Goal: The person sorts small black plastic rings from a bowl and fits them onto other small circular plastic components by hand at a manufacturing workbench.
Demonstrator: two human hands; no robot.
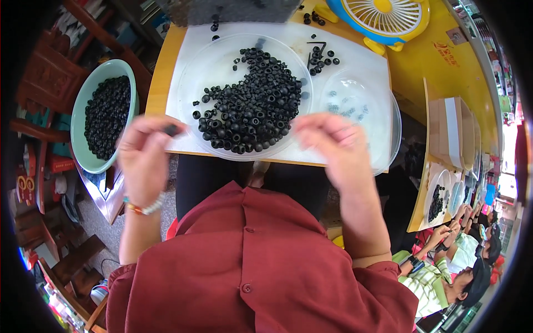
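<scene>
My left hand (pixel 145 158) pinches a small black plastic piece (pixel 170 130) between thumb and fingertips, left of a round clear plastic tray (pixel 202 69). A heap of small black ring-shaped parts (pixel 255 105) fills much of that tray. On its other side, my right hand (pixel 337 141) has its fingers drawn together. It is blurred, and whatever it may hold is hidden. Beside this hand stands a clear plastic tub (pixel 380 119) with small shiny pieces (pixel 347 108) in it. A beaded bracelet (pixel 145 207) circles my left wrist.
A pale green basin (pixel 78 111) full of black parts stands at the left. Behind the trays lie hex keys (pixel 316 45) and loose black parts (pixel 317 64). A blue and yellow fan (pixel 383 19) is at the back right. Co-workers (pixel 444 277) sit farther right, near a cardboard box (pixel 444 130).
</scene>
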